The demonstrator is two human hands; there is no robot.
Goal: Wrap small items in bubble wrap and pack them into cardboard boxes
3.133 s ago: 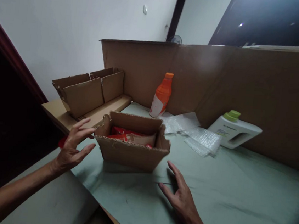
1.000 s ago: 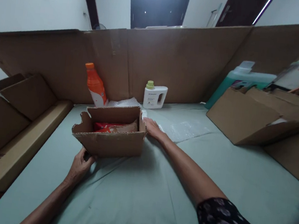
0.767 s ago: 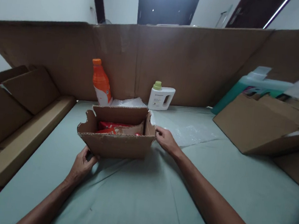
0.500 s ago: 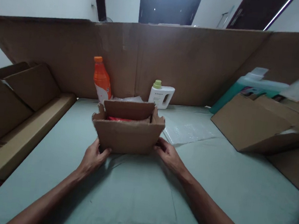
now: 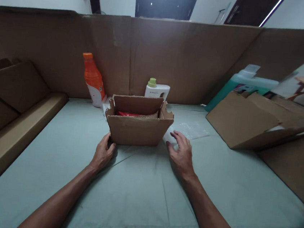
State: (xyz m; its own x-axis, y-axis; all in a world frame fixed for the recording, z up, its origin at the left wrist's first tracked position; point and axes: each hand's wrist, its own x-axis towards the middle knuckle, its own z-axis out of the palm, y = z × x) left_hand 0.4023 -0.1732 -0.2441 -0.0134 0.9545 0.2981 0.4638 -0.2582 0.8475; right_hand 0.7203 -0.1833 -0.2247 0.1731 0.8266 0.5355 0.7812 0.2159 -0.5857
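Observation:
A small open-topped cardboard box stands upright on the pale green cloth in front of me, with a red packet partly showing inside. Beside its lower left corner is my left hand, fingertips against or very near the side and thumb apart from them, just below the front edge. My right hand is off the box, to its right, with fingers curved and spread and nothing between them. Clear plastic wrap lies beyond that hand, and part of it is hidden.
Behind the box stand an orange bottle and a white jug with a green cap. A large teal bottle leans at the right behind cardboard boxes. More cardboard lines the left, and a tall cardboard panel closes the back.
My right hand has come away from the box and opened. The left thumb has slipped off the front face. The box sits slightly further right and away, while the view has shifted a little.

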